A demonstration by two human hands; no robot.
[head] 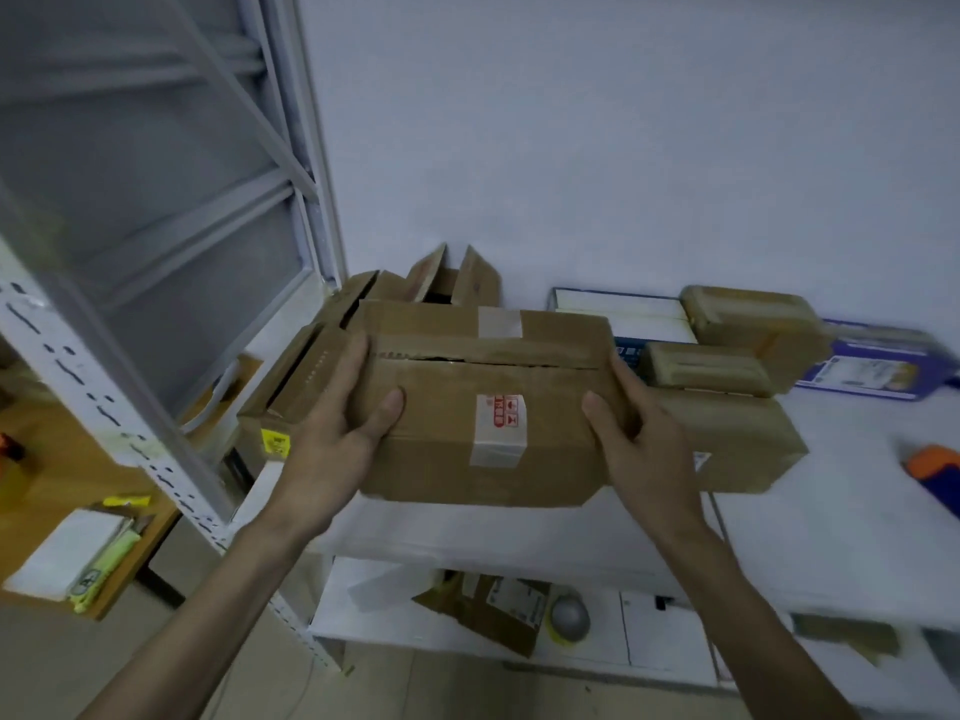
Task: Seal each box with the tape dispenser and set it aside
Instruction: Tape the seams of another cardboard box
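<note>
**Box held over a crowded shelf**

The white shelf (pixel 831 537) is busy along its back. Behind and left of the held cardboard box (pixel 483 407) stand several open boxes (pixel 441 283) with their flaps up, and one with a yellow label (pixel 274 441) sits at the left end against the perforated shelf post (pixel 104 407). To the right lie taped parcels (pixel 737 449), the nearest touching or just beside the held box's right end, with a blue-and-white carton (pixel 623 309) and a blue pack (pixel 878 366) against the wall behind them. An orange and blue object (pixel 935 467), blurred, lies at the far right edge; whether it is the tape dispenser cannot be told.

The left hand (pixel 337 428) clasps the box's left end, fingers along the side and thumb pressed on top. The right hand (pixel 639 439) mirrors it on the right end, thumb on top. Both forearms reach up and forward from below. The box's top flaps meet at a seam with a dark gap showing; a strip of tape (pixel 498 428) with red print crosses it.

The box's near edge overhangs the shelf front. Bare shelf lies open in front of the parcels on the right. Below, a lower shelf holds a torn carton (pixel 488 610) and a grey ball (pixel 570 618).
</note>
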